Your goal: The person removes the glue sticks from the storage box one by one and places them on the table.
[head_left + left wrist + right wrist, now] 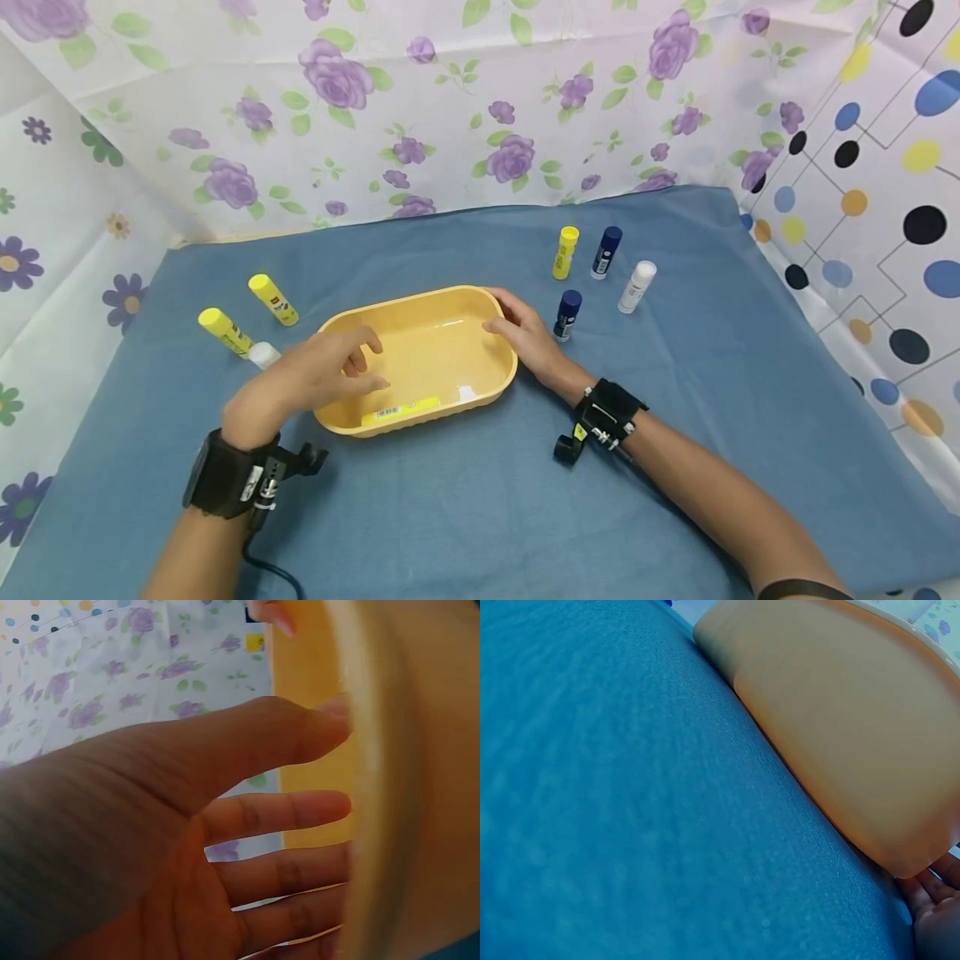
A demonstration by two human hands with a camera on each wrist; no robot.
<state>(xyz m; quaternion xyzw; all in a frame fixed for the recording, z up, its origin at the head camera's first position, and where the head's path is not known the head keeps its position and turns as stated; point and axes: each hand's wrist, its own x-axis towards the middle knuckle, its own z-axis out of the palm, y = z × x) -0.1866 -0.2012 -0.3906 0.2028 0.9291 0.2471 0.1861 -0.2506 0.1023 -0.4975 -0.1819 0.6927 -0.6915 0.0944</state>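
Observation:
A yellow oval plastic tray (420,333) stands on the blue cloth, between both hands. My right hand (528,337) grips its right end, thumb over the rim and fingers outside; the right wrist view shows those fingers (934,889) at the tray's base. Over the tray's left part hovers my left hand (318,371), fingers loosely bent and holding nothing. Inside the tray, a yellow glue stick (401,411) with a barcode lies along the near wall. By the left hand stands a white-capped glue stick (264,355), partly hidden behind it.
Two yellow glue sticks (273,300) stand at the left. Right of the tray are a yellow glue stick (566,252), two dark blue ones (606,252) and a white one (637,287). A floral sheet (450,108) hangs behind the blue cloth (465,517).

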